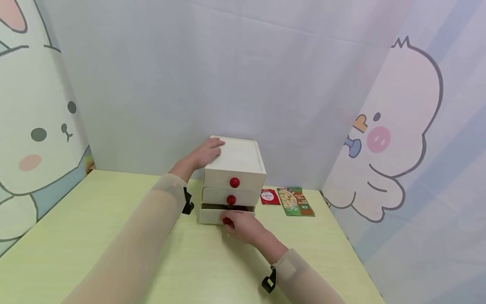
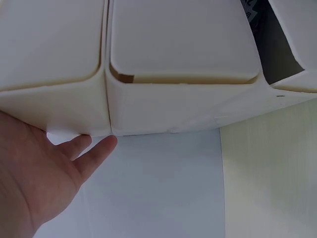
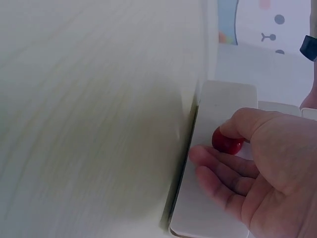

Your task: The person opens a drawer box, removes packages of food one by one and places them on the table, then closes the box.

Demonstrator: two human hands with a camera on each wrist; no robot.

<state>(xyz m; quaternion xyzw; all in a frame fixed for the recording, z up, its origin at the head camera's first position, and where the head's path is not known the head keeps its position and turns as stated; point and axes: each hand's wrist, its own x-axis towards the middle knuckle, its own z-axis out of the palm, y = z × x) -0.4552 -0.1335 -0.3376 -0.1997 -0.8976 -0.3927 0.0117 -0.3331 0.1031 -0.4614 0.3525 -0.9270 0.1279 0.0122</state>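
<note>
White drawer cabinet (image 1: pixel 239 154) stands on the pale yellow-green table (image 1: pixel 182 261), in front of a light grey curtain (image 1: pixel 152 93), and we have both hands on it. Our left hand (image 1: pixel 207 153) lies at the cabinet's upper left edge, its fingers mostly straight and resting against it rather than wrapped round anything. Our right hand (image 1: pixel 243 226) is at the cabinet's lower front, where thumb and fingers pinch the bottom red knob (image 3: pixel 228 142) closely. That knob belongs to the bottom drawer (image 1: pixel 210 216), which sticks out partway from the cabinet, so we see a dark gap behind its front panel. From the left wrist we glimpse something dark with pale marks inside; we cannot tell what it is. Higher on the cabinet's front, the middle red knob (image 1: pixel 231 200) and the top red knob (image 1: pixel 234 182) sit on two drawers that are pushed in. Just right of the cabinet we see a small red packet (image 1: pixel 270 196) lying flat, and farther right of it a larger green and brown packet (image 1: pixel 296 202) with food pictured on its front.
</note>
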